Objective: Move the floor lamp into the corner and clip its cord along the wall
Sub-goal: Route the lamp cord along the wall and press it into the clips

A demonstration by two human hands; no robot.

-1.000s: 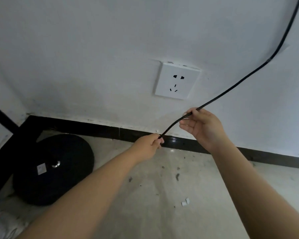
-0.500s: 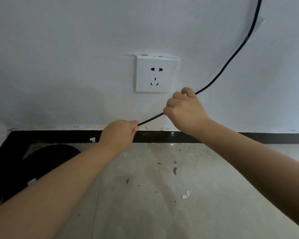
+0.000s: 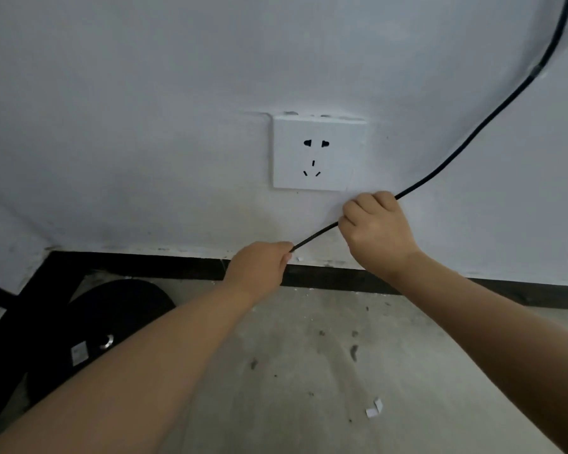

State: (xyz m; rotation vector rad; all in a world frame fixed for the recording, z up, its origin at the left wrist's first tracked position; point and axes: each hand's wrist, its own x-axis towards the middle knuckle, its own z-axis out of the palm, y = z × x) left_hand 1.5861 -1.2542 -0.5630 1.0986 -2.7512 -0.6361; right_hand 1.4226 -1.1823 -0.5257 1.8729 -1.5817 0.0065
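The black cord [image 3: 456,152] runs diagonally from the frame's upper right down to centre, below the wall socket [image 3: 318,152]. The right hand [image 3: 377,234] and left hand [image 3: 259,267] both clench it, a straight span between them.

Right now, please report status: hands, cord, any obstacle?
Left hand and right hand both shut on cord. Cord taut between them, below the socket. No obstacle visible.

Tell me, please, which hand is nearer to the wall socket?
Right. The right hand grips the cord just below the wall socket; the left hand is lower, near the baseboard.
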